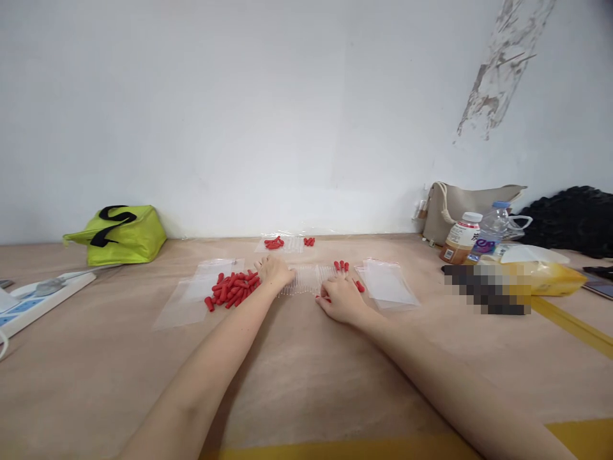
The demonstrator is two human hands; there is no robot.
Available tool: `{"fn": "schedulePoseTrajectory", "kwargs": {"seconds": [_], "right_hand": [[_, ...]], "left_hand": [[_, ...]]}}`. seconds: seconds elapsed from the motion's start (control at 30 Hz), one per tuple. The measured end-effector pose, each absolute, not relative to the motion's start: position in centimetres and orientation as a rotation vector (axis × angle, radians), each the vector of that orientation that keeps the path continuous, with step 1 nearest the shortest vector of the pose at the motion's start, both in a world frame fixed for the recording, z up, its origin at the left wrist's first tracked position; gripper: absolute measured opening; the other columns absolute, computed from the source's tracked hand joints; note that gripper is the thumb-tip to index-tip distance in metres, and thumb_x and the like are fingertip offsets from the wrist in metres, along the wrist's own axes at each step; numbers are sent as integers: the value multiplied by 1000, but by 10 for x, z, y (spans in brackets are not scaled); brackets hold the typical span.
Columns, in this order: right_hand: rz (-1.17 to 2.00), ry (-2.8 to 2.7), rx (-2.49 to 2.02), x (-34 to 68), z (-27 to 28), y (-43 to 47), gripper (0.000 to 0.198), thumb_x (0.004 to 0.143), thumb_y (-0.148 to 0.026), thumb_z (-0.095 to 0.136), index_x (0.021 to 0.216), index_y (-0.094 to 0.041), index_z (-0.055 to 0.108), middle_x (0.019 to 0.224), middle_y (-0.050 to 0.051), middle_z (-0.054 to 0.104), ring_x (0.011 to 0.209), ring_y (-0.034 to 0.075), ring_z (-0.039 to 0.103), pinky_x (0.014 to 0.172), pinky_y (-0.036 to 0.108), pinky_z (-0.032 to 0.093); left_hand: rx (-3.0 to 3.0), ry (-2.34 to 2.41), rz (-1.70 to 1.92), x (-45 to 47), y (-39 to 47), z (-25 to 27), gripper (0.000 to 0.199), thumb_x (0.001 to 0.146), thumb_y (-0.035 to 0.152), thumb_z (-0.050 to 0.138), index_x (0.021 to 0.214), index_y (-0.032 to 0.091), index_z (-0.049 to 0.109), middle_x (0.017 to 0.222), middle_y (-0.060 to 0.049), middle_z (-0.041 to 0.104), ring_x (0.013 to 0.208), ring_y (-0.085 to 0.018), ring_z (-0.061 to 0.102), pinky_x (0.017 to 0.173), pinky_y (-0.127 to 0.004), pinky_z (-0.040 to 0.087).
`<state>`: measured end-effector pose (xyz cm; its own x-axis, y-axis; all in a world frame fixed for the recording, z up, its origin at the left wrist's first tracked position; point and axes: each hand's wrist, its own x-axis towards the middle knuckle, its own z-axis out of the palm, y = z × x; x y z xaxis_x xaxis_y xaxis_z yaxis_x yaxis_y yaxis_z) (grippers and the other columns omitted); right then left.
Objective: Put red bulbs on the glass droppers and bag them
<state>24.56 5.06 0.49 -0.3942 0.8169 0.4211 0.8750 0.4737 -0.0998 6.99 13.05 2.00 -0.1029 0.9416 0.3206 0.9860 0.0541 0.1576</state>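
A row of thin clear tubes (306,280) lies side by side on the brown-covered table between my two hands. My left hand (274,272) is at the left end of the row, its fingers reaching forward and apart, with no object visible in them. Over the right end, my right hand (341,299) is bent, and a bit of red rubber cap (326,298) shows between thumb and fingers. Just left of my left hand, a heap of red rubber caps (232,289) rests on clear plastic bags (179,306). Several loose red caps (341,266) lie beyond and beside my right hand.
Farther back, more red caps (274,243) lie on clear tubes. Clear bags (390,282) are to the right. A lime-green bag (125,235) and power strip (45,300) stand left; bottles (462,237), a beige bag (438,211) and a yellow packet (546,275) are right.
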Motion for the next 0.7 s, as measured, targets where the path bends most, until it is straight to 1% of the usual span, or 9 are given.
{"fn": "schedulePoseTrajectory", "kwargs": {"seconds": [0.13,0.23,0.33,0.4,0.47,0.57,0.63,0.7], "right_hand": [[-241,-2317,-1391,239,-2,45,19,80,-30,45,72,-17,56,80,8,61,76,20,53,68,32,31],[-256,-2314,-1399,239,-7,45,18,81,-31,45,76,-17,56,83,9,60,79,21,52,69,33,31],[-269,-2310,-1393,239,-10,46,18,82,-30,43,78,-16,55,84,9,60,81,21,52,70,33,31],[-265,-2302,-1387,238,-12,46,18,83,-30,43,78,-17,54,84,9,60,81,21,52,70,32,31],[-248,-2277,-1384,239,-14,45,19,83,-31,43,77,-17,54,83,8,60,80,20,52,69,31,32],[-213,-2216,-1372,239,-15,44,18,83,-31,44,76,-17,53,81,6,60,78,19,52,68,31,32],[-165,-2182,-1336,239,-16,43,17,84,-30,44,77,-17,53,80,5,61,77,18,53,69,31,32],[-92,-2171,-1268,239,-17,44,16,85,-29,44,80,-17,53,81,4,61,76,17,54,70,31,33]], "left_hand": [[-1980,-2263,-485,68,137,20,35,63,42,61,83,14,65,101,-20,59,98,-39,48,81,-51,25],[-1979,-2323,-485,68,140,21,27,61,34,64,81,15,66,99,-19,61,98,-40,49,81,-52,25],[-2017,-2352,-505,70,140,24,21,60,24,65,78,14,65,97,-19,61,100,-42,48,80,-52,26],[-2087,-2350,-528,71,137,29,17,63,23,63,76,13,64,94,-19,62,100,-41,48,79,-52,28],[-2225,-2297,-567,69,131,36,15,72,27,56,75,14,62,87,-17,63,95,-37,52,77,-49,33],[-2558,-2073,-659,61,111,48,23,84,29,39,78,16,57,80,-9,64,80,-24,60,70,-36,41],[-2779,-1873,-713,53,92,51,24,88,30,33,84,17,53,81,-4,63,71,-17,60,65,-28,44],[-2912,-1715,-741,44,70,45,22,89,31,32,87,18,50,77,-1,62,67,-14,59,63,-25,45]]}}
